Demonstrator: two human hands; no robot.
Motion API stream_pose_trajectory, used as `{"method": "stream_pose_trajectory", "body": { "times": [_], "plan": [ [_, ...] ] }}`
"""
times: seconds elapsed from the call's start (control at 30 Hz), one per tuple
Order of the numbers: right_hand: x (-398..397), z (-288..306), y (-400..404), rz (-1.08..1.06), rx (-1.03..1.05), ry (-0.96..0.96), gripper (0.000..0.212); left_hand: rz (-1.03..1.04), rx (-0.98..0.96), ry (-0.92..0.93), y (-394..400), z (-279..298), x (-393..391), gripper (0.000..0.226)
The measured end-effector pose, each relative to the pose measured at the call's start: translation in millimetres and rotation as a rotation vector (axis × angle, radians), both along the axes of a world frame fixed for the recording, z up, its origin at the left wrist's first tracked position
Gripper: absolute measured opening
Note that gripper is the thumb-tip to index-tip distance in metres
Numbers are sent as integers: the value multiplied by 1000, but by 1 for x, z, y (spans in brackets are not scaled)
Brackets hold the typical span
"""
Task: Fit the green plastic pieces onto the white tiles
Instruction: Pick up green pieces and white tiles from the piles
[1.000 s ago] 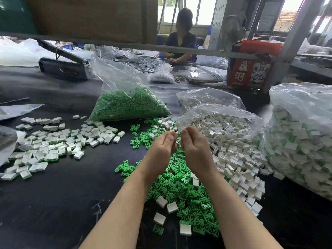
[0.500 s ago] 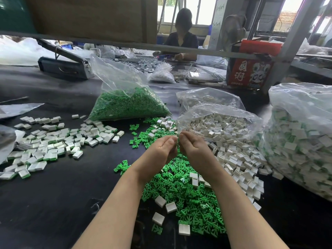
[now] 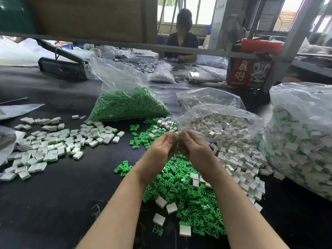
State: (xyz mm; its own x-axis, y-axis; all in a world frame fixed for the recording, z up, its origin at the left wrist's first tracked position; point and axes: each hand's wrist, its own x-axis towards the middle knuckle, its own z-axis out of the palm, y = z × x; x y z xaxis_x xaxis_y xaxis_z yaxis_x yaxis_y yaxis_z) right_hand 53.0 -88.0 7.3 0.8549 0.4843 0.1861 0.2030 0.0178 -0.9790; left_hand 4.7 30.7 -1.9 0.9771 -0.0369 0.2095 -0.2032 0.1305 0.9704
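My left hand [image 3: 161, 150] and my right hand [image 3: 195, 150] are raised together over the black table [image 3: 53, 203], backs toward me, fingertips curled and meeting. A sliver of a green piece [image 3: 178, 135] shows pinched between them; whatever else they hold is hidden. Under my wrists lies a heap of loose green plastic pieces [image 3: 188, 194] with a few white tiles [image 3: 160, 202] on it. More loose white tiles [image 3: 239, 159] spill from an open clear bag [image 3: 224, 123] to the right.
A clear bag of green pieces [image 3: 125, 105] stands behind the heap. Tiles with green backs [image 3: 53, 144] are spread at the left. A large full bag [image 3: 301, 141] fills the right side. A person [image 3: 183, 42] sits across the table beside a red box [image 3: 249, 71].
Both hands have closed in on each other and drawn slightly nearer to me; the fingertips, apart a second ago, now touch around the small piece.
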Motion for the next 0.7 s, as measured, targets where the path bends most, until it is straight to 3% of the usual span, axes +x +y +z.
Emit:
{"method": "stream_pose_trajectory", "body": {
  "times": [0.17,0.33,0.53,0.7],
  "plan": [
    [-1,-1,-2,-72,34,193,40,158,-28,-42,5,-6,7,21],
    [-1,-2,-3,66,74,317,51,151,-64,-51,3,-4,8,25],
    [0,-5,-2,130,219,395,36,204,5,-19,-1,-2,7,23],
    [2,-8,-6,121,206,380,39,362,54,-35,-1,0,8,14]
  ]
}}
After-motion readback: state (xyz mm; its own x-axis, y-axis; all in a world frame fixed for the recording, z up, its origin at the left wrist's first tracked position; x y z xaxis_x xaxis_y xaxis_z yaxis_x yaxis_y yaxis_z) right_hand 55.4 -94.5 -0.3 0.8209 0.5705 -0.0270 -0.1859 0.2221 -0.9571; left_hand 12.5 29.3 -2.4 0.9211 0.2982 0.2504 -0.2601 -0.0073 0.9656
